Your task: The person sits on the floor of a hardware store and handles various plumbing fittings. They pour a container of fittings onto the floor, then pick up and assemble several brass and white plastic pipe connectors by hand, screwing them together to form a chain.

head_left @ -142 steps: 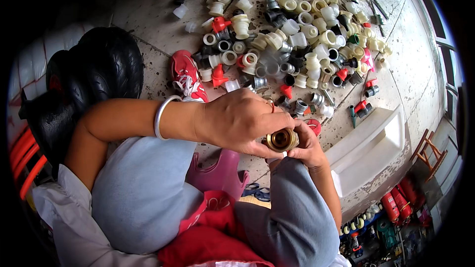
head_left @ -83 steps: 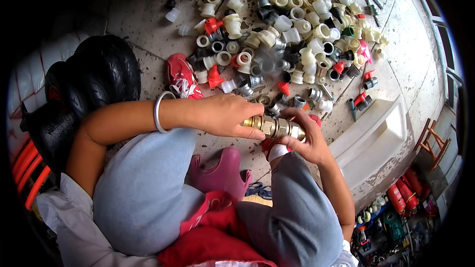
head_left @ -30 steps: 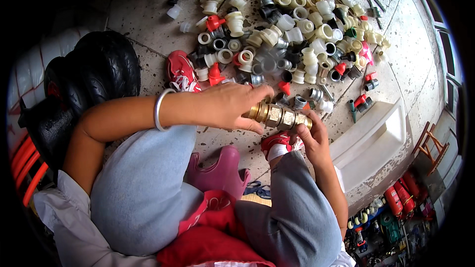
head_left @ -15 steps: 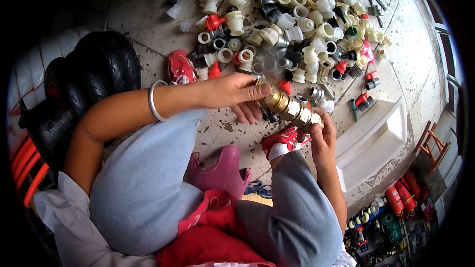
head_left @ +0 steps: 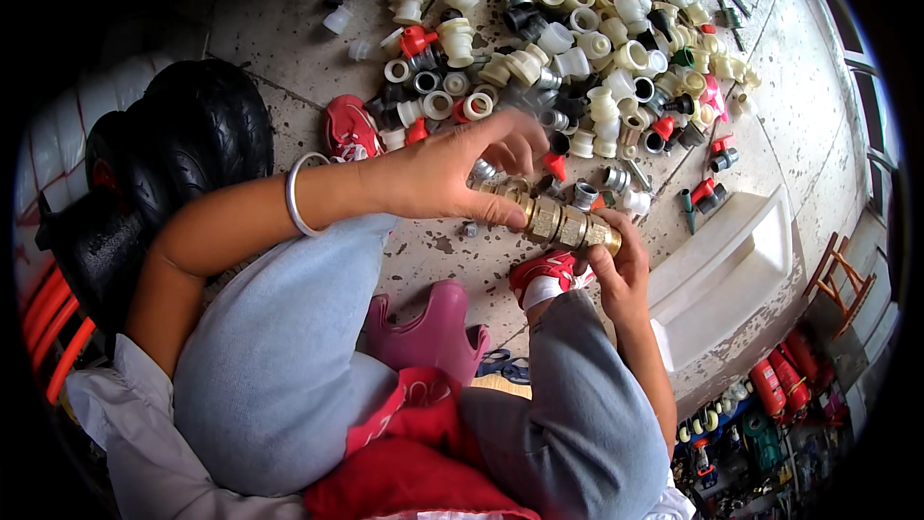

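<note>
The floor (head_left: 289, 48) and its heap of loose fittings (head_left: 572, 63) look unchanged. The left hand (head_left: 438, 169) has raised its fingers, now parted and curled above the work; the right hand (head_left: 626, 279) pinches the right end of the brass coupling (head_left: 558, 223), so it probably carries most of the weight. The piece has swung nearer level, lying between both hands; whether the left thumb presses its left end is hard to tell.

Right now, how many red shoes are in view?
2. One red shoe shows above the left forearm in the picture; the other red shoe is below the brass fitting held in the right hand. Others may be hidden.
</note>
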A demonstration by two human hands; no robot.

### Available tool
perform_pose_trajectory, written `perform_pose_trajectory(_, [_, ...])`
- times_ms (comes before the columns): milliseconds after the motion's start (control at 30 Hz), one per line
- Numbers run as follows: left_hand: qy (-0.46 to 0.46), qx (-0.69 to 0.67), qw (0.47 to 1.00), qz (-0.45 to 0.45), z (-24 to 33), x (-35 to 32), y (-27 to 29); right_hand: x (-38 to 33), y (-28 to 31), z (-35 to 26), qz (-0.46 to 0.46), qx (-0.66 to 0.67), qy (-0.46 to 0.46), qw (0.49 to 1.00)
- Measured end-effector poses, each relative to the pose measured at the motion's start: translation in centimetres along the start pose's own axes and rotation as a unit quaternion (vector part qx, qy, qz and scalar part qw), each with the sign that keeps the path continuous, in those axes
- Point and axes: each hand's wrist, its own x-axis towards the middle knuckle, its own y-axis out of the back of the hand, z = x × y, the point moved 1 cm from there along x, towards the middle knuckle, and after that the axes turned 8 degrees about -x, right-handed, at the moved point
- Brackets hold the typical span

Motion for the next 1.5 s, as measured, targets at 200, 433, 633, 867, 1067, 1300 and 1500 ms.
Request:
perform_pose_trajectory(200, [0.397,-0.205,0.89,-0.093,-2.3,-1.1,1.7,-0.2,0.1,0.9,0.015,-0.031,0.021,0.999])
perform_pose_trajectory(433, [0.048,0.071,0.996,-0.028,-1.1,-1.4,0.7,0.1,-0.1,-0.2,0.05,0.039,0.009,0.998])
perform_pose_trajectory(633, [0.362,-0.164,0.912,-0.101,-1.6,-0.6,1.9,0.2,-0.2,-0.3,0.045,0.028,0.014,0.998])
perform_pose_trajectory(867, [0.276,-0.188,0.942,-0.043,-2.6,-1.8,0.5,-0.1,0.5,-0.1,0.054,0.044,-0.015,0.997])
perform_pose_trajectory(1067, [0.236,-0.056,0.969,-0.035,-5.0,-2.2,0.9,-1.7,3.6,-1.3,0.199,-0.221,-0.007,0.955])
perform_pose_trajectory(1300, [0.275,-0.061,0.958,-0.05,-4.7,-2.4,0.6,-3.2,10.3,2.1,0.37,-0.571,-0.038,0.732])
perform_pose_trajectory(1500, [0.237,-0.047,0.97,-0.04,-5.3,-2.1,0.4,-2.6,13.0,5.4,0.367,-0.567,-0.146,0.723])
